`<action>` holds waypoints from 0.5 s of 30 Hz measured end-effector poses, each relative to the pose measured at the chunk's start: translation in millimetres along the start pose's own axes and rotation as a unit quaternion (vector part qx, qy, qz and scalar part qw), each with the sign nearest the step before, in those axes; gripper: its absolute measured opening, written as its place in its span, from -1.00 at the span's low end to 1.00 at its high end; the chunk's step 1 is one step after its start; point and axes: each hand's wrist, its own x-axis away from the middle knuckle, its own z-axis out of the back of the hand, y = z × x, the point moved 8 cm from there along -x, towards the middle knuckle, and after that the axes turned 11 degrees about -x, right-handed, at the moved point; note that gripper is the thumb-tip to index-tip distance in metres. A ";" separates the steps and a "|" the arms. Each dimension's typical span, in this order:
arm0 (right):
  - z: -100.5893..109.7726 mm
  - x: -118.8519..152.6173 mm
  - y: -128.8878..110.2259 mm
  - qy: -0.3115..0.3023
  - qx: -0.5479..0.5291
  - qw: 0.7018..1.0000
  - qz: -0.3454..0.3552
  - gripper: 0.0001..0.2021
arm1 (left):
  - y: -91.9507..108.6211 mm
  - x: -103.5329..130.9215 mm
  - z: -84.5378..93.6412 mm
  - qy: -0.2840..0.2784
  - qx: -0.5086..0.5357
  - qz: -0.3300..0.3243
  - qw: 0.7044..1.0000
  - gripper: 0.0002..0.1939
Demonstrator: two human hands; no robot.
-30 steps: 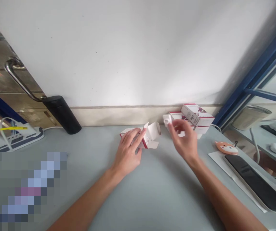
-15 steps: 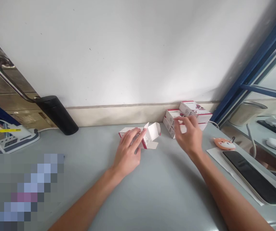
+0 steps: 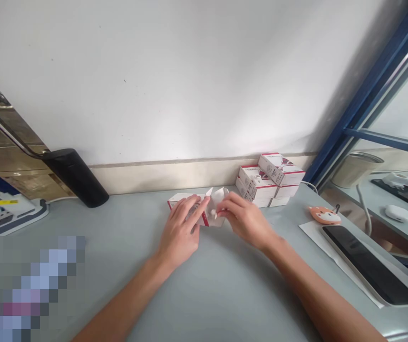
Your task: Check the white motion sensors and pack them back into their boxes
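Observation:
A small white carton with red edges (image 3: pixel 174 200) lies on its side on the grey table, with its right end open and the flaps spread. My left hand (image 3: pixel 183 223) lies over the carton and holds it against the table, fingers bent across its top and side. My right hand (image 3: pixel 248 218) is at the open end, thumb and fingertips pinched together. A small whitish piece (image 3: pixel 213 213) shows at those fingertips, right in the carton's mouth; its kind is too small to make out. The carton's inside is mostly hidden by the flaps and fingers.
Several matching cartons (image 3: pixel 260 190) are stacked against the wall at right. Farther right are an orange animal-faced item (image 3: pixel 325 215) and a phone (image 3: pixel 369 263) on white paper (image 3: pixel 308 232). A black cylinder (image 3: pixel 77 178) and a power strip (image 3: pixel 14 213) stand at left.
My right hand has moved left from in front of the stacked cartons to the open end of the carton. My left hand stays on the carton. The view has shifted slightly.

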 end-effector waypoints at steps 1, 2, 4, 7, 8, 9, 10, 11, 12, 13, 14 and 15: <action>15.8 -1.6 4.1 0.046 0.030 0.998 -0.008 -0.77 | -1.1 -0.3 0.8 0.003 -0.002 0.005 1.000 -0.04; 33.0 -1.8 9.8 0.097 0.070 0.993 -0.023 -0.77 | -1.1 -0.6 1.5 0.005 -0.003 0.005 1.000 -0.04; 68.2 3.7 26.7 0.197 0.177 0.960 -0.088 -0.78 | 1.1 -1.4 2.2 0.005 -0.003 -0.005 1.000 -0.03; 97.5 16.1 54.4 0.239 0.280 0.913 -0.179 -0.73 | 5.0 -2.5 3.2 0.004 -0.002 -0.017 1.000 -0.02; 100.8 19.2 62.0 0.232 0.295 0.906 -0.197 -0.72 | 5.7 -2.9 3.6 0.005 -0.002 -0.017 1.000 -0.03; 101.7 21.5 68.1 0.220 0.304 0.903 -0.211 -0.71 | 5.9 -3.0 3.9 0.005 -0.003 -0.016 1.000 -0.03; 101.2 23.1 72.4 0.208 0.307 0.902 -0.222 -0.71 | 5.9 -3.1 4.1 0.005 -0.003 -0.014 1.000 -0.03; 100.1 24.1 74.4 0.202 0.306 0.902 -0.229 -0.71 | 5.3 -3.0 4.0 0.004 -0.003 -0.011 1.000 -0.03; 99.1 24.4 73.8 0.203 0.304 0.901 -0.234 -0.71 | 4.3 -2.7 4.0 0.005 -0.002 -0.005 1.000 -0.03; 98.1 24.1 70.8 0.211 0.300 0.900 -0.235 -0.71 | 2.7 -2.2 4.1 0.008 -0.002 0.002 1.000 -0.02; 96.6 23.1 65.4 0.225 0.290 0.901 -0.230 -0.70 | 0.8 -1.7 4.2 0.012 -0.001 0.011 1.000 -0.02; 93.9 21.4 58.0 0.241 0.272 0.906 -0.217 -0.70 | -1.2 -1.0 4.2 0.016 0.000 0.021 1.000 -0.02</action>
